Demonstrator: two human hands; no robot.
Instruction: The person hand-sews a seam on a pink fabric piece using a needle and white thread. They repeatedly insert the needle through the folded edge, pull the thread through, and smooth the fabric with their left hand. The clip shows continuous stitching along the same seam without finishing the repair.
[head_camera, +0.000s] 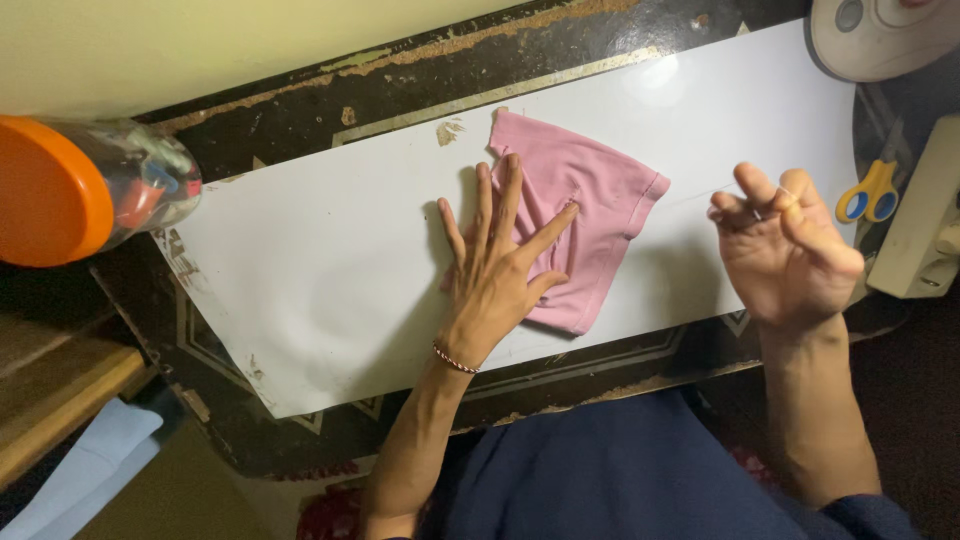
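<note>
One pink cloth (585, 225) laid on one white sheet (320, 270); pinned flat by left hand (497, 275), fingers spread; right hand (785, 245) raised beside cloth, fingertips pinched, thread barely seen; one yellow-handled scissors (868, 193) at right; one orange-lidded jar (85, 190) at left.

I note a large white rectangular sheet (330, 290) lying across a dark, worn patterned tabletop (300, 110). At the left edge I see a clear plastic jar with an orange lid (90, 190) lying on its side, small coloured items inside. At right, yellow-handled scissors (868, 192) lie on the tabletop beside a cream-coloured boxy plastic unit (925, 225). At upper right I log a round white plastic object (880, 35), partly cut off. At lower left: a wooden plank edge (60, 395) and pale blue cloth (90, 460).
</note>
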